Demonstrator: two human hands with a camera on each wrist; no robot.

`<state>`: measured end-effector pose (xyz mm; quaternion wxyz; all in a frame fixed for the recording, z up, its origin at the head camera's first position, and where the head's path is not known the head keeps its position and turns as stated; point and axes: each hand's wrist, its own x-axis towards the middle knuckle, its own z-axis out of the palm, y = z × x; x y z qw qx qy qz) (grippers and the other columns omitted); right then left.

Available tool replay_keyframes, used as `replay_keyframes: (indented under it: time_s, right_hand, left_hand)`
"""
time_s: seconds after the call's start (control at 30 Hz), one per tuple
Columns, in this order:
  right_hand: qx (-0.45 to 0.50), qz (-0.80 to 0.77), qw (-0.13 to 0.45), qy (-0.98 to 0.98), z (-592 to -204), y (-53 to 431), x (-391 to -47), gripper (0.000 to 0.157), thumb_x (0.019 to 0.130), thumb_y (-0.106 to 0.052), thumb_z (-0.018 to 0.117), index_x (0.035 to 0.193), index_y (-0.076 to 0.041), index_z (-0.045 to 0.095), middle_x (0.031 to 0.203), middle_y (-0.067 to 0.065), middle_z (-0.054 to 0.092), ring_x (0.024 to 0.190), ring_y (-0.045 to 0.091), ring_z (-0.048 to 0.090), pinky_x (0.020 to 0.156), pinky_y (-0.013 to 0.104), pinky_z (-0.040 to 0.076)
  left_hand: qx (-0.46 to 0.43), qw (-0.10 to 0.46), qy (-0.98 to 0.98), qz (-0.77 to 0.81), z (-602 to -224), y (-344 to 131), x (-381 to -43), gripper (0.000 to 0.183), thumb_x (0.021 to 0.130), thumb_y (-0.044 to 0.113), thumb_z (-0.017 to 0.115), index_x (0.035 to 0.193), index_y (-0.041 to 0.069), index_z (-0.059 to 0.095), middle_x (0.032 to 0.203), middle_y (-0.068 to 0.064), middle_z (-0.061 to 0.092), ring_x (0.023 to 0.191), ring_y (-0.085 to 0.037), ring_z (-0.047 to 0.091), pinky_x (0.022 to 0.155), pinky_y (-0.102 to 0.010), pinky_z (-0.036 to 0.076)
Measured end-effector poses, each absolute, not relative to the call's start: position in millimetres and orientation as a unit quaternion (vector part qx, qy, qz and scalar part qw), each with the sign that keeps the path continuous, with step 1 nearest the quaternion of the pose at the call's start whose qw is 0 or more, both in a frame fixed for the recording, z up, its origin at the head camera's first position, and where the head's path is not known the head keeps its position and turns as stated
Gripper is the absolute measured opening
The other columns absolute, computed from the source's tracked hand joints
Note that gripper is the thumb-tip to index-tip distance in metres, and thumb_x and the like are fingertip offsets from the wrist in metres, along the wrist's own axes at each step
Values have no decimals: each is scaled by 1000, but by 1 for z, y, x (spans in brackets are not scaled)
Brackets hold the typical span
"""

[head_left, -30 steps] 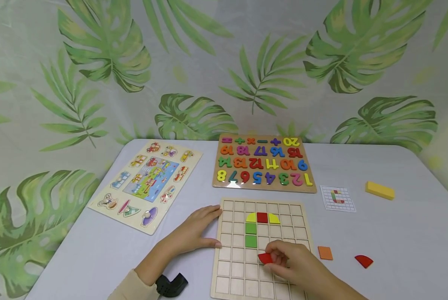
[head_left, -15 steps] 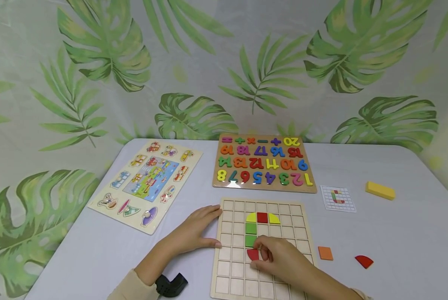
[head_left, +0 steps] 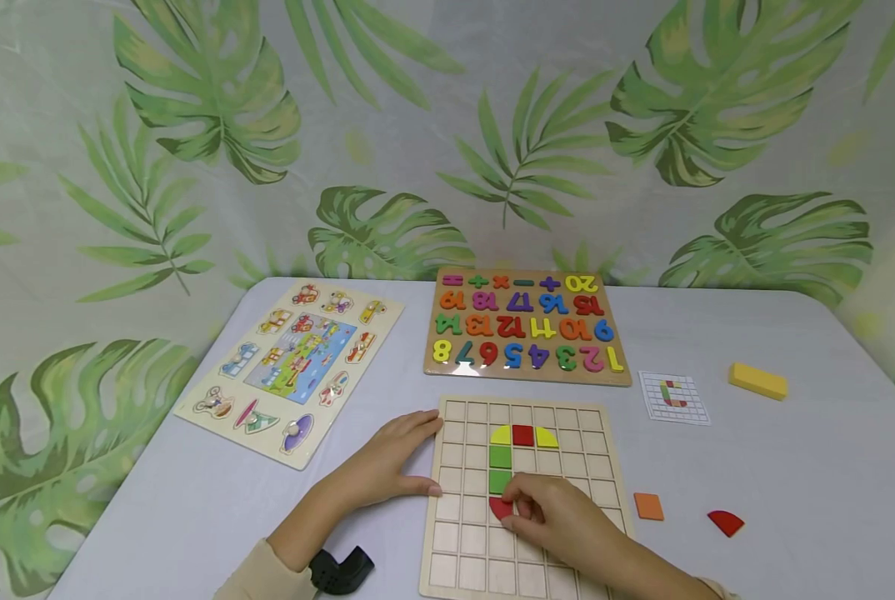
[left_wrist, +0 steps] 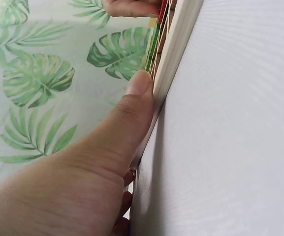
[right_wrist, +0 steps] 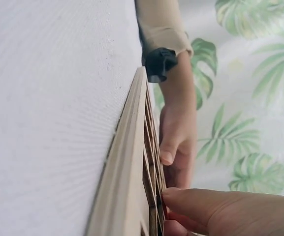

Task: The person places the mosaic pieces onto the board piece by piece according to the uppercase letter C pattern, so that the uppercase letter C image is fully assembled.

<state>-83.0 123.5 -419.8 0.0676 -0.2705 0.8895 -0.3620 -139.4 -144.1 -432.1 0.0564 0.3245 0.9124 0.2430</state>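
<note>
A wooden grid board (head_left: pixel 472 540) lies on the white table. My left hand (head_left: pixel 387 462) rests against its left edge, fingers and thumb spread; in the left wrist view the thumb (left_wrist: pixel 140 84) touches the rim. With thumb and fingers my right hand (head_left: pixel 552 512) pinches a red quarter-circle tile (head_left: pixel 499 507), at the cell just below two green square tiles (head_left: pixel 500 482). Fingers partly hide it. Above the green squares, a red square tile (head_left: pixel 523 435) sits in a row between two yellow quarter-circle tiles (head_left: pixel 547 437).
Right of the board lie an orange square tile (head_left: pixel 648 507), another red quarter-circle tile (head_left: pixel 726 522), a pattern card (head_left: pixel 674 397) and a yellow block (head_left: pixel 758 381). Behind are a number puzzle (head_left: pixel 526 327) and a picture puzzle (head_left: pixel 290 371). A black device (head_left: pixel 342 572) is at the left wrist.
My right hand has moved left across the board with the red quarter-circle tile, to the cell under the green squares. The left hand has stayed at the board's edge.
</note>
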Motion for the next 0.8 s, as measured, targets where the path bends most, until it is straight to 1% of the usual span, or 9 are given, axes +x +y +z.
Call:
replay_keyframes:
  time_s: [0.13,0.23,0.4,0.47,0.57,0.67,0.77,0.8]
  right_hand:
    - [-266,-359,67,892,-419,124,-82,12,80,-27,68,82,-21,58,63,-14,42,56,1,40,48,17,36]
    - [-264,-355,75,894,-417,124,-81,13,80,-29,68,84,-20,58,64,-14,43,57,1,40,48,18,37]
    - [-251,-359,78,896,-408,127,-80,23,80,-33,67,97,-21,59,80,-13,49,68,5,45,55,17,41]
    - [-255,-368,54,893,-404,131,-79,27,80,-32,68,103,-20,58,90,-14,50,75,6,48,61,19,44]
    - [-281,-376,-7,883,-396,140,-78,33,79,-25,70,108,-17,56,103,-13,50,83,10,51,67,23,48]
    - [-289,-357,-64,886,-388,151,-76,39,77,-23,71,111,-17,54,112,-13,49,94,11,52,73,28,50]
    - [-268,-326,-85,903,-380,163,-73,44,76,-25,73,115,-21,53,116,-13,48,103,11,49,80,31,49]
    - [-261,-318,-88,907,-378,168,-72,46,76,-26,73,116,-22,52,117,-12,48,106,11,47,83,28,48]
  left_hand:
    - [326,56,911,247,-432,-144,-140,89,71,61,59,139,9,34,144,-5,28,131,-24,21,107,-39,17]
    - [326,57,911,247,-432,-145,-140,88,71,61,59,139,10,34,144,-4,27,131,-24,21,107,-39,17]
    - [325,57,911,247,-433,-145,-139,88,72,60,59,139,10,34,144,-4,27,131,-24,21,107,-39,16]
    - [325,57,911,247,-433,-145,-139,88,72,61,59,139,9,34,144,-5,27,131,-24,21,107,-39,16]
    - [324,58,911,249,-433,-145,-139,88,72,61,59,139,9,34,144,-4,27,131,-25,21,107,-40,16]
    - [324,59,910,251,-433,-146,-139,88,72,61,59,139,9,34,144,-4,27,131,-25,21,106,-40,17]
    - [324,60,910,253,-433,-146,-139,88,72,60,59,139,9,34,144,-4,27,131,-25,21,106,-41,17]
    - [324,60,909,254,-433,-145,-139,88,72,60,59,139,10,34,144,-4,27,131,-25,21,106,-41,17]
